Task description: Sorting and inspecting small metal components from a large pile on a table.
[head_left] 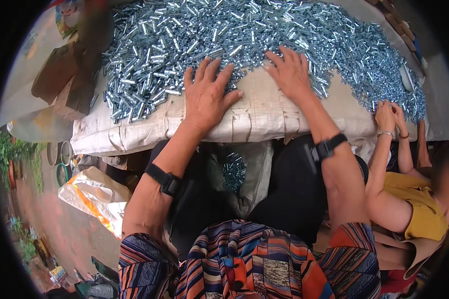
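Note:
A broad heap of small, shiny silver tube-like metal pieces (pixel 149 60) covers the far part of a table draped in pale woven cloth (pixel 257 107). My left hand (pixel 204 97) lies palm down at the heap's near edge, fingers spread and fingertips touching the pieces. To its right, my right hand (pixel 290 77) reaches the same edge, also open with fingers apart; nothing shows in its grip. Bare cloth lies between the two hands. Below the table edge, between my knees, a pale sack (pixel 257 179) hangs open with more metal pieces (pixel 233 172) inside.
Brick-like blocks (pixel 60 74) stand at the table's left end. A white and orange sack (pixel 97 197) sits on the floor at left. On the right, a person in a yellow garment (pixel 414 199) has both hands (pixel 390 117) by the heap's smaller pieces.

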Tool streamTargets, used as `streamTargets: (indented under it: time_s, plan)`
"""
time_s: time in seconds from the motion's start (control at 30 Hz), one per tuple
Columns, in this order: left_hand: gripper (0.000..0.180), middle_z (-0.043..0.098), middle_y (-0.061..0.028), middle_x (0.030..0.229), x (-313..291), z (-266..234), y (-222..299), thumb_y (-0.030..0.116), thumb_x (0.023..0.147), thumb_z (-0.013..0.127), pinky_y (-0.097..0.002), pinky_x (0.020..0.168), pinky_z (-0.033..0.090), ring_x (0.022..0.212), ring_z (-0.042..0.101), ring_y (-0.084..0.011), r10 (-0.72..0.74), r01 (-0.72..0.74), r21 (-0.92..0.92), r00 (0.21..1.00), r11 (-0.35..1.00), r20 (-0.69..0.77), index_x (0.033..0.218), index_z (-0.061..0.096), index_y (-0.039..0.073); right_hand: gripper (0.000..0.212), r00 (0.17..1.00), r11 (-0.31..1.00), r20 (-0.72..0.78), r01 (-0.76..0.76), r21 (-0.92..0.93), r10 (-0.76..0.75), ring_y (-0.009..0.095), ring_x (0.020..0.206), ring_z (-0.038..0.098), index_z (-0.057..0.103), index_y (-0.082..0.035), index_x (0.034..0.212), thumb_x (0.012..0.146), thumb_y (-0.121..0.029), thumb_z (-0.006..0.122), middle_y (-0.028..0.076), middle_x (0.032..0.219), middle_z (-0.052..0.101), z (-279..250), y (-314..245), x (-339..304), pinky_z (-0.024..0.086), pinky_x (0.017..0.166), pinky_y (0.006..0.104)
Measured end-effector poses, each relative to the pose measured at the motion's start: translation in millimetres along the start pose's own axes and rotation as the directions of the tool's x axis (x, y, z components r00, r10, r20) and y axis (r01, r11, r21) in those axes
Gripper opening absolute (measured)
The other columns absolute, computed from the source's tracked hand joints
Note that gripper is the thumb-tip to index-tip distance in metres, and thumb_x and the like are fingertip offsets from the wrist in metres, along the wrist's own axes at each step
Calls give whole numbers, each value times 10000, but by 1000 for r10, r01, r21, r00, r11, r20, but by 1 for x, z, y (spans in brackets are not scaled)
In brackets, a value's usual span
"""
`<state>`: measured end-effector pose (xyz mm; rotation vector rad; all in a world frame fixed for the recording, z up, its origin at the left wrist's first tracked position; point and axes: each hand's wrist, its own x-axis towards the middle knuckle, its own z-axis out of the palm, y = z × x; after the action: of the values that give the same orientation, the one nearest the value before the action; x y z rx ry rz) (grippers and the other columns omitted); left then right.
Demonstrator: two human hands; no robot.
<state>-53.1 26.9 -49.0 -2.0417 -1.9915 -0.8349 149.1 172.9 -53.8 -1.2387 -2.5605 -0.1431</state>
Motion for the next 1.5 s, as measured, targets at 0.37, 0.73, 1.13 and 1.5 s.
streamTargets:
  time_s: [0.37,0.73,1.13,1.5]
  plan:
    - [564,500,-117,1357,-4,1,0,454,828,654,-538,1106,206,1343,362,-317,52,-54,-20,996,998,-68,1299,555,160,216,969,934,-245,90,345,-3,362,971,585,674,-52,984,831,-202,645,181,1026,646,-55,-47,-53,456,859,438]
    - [193,560,-116,775,-77,-78,58,238,857,660,-422,677,474,774,583,-333,335,-232,-437,926,869,175,899,595,61,571,897,786,331,-422,452,291,442,1129,490,462,69,1236,780,-162,717,279,1214,496,-16,-111,-216,419,963,467]
    - [940,512,-308,1280,-177,23,30,606,694,740,-465,984,446,1177,537,-429,-579,762,146,337,631,742,1303,402,-26,429,378,71,645,-891,448,664,311,892,645,563,72,1097,745,-99,738,178,969,647,109,-104,-242,518,736,399]
    - [357,614,-154,1165,-210,45,-10,135,896,492,-435,823,480,1001,599,-319,-665,882,-339,40,-326,745,1244,513,63,245,422,-474,893,-762,442,156,203,797,636,637,18,1034,790,15,608,100,905,658,21,-132,-219,519,718,347]
